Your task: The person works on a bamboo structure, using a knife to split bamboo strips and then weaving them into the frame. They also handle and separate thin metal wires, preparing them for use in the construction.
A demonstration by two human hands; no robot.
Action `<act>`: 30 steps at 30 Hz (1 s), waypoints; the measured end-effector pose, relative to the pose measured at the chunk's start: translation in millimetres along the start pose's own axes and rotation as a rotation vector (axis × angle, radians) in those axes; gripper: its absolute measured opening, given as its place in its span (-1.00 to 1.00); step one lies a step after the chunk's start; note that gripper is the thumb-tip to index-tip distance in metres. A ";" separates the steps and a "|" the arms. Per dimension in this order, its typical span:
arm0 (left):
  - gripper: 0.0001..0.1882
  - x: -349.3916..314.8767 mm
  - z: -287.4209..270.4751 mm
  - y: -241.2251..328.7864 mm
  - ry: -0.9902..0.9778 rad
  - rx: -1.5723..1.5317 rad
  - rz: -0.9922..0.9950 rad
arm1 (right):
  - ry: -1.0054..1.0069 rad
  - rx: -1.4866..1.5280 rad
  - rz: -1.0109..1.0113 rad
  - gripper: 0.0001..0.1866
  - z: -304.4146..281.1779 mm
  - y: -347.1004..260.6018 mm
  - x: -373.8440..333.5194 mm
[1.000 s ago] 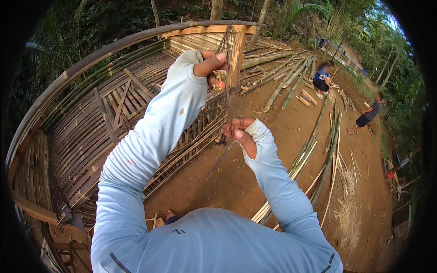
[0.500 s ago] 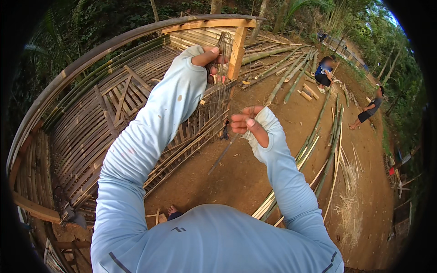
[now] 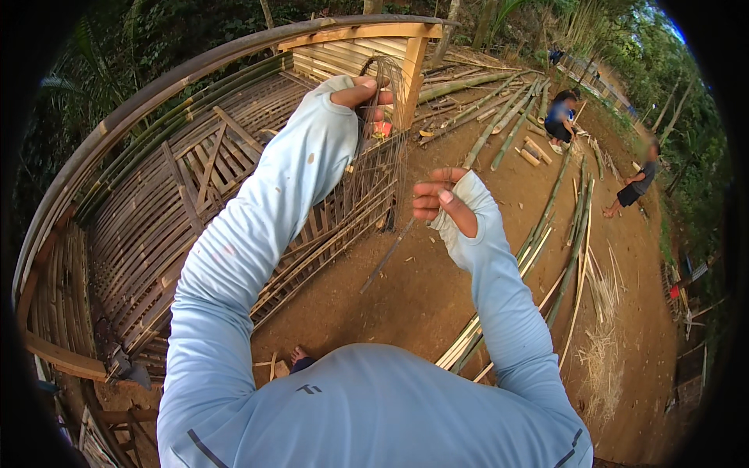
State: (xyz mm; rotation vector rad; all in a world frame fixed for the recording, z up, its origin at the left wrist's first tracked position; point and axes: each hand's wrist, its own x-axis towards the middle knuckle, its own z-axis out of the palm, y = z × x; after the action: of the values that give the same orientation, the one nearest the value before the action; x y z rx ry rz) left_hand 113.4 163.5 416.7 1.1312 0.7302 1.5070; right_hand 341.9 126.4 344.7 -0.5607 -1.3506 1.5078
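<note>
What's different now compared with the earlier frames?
The right hand has moved to the right, away from the lower part of the strands, where its fingers were at first; whether it keeps hold of any single one is too fine to tell. The left hand still holds them near the top.

A slatted bamboo panel [image 3: 129, 249] fills the left side, with a small braced wooden frame [image 3: 212, 165] lying on it and a long dark rail [image 3: 101, 127] bending around its far edge to a pale wooden post [image 3: 415, 72]. Green bamboo poles [image 3: 511, 139] lie on brown earth [image 3: 351, 312], near short cut pieces [image 3: 537, 151] and a heap of pale shavings [image 3: 602, 331]. One person [image 3: 559, 118] crouches; another [image 3: 644, 179] is farther right, in dark clothes. Dense foliage [image 3: 187, 39] stands behind
</note>
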 end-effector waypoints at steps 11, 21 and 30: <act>-0.77 5.5 5.8 -2.0 0.041 -0.030 -0.054 | 0.017 0.030 0.020 -0.53 -10.7 -8.7 5.3; -0.79 24.9 -1.0 -16.9 0.007 -0.048 -0.042 | 0.023 0.016 0.012 -0.54 -18.1 -13.1 6.8; -0.77 38.1 -4.1 -24.2 -0.057 -0.085 -0.075 | 0.046 0.026 0.010 -0.58 -26.6 -16.1 9.4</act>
State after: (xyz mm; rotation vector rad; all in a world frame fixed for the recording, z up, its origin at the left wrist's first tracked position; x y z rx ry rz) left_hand 119.3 206.5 404.1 1.0673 0.6560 1.4237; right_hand 366.4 145.0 354.9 -0.5834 -1.2935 1.5100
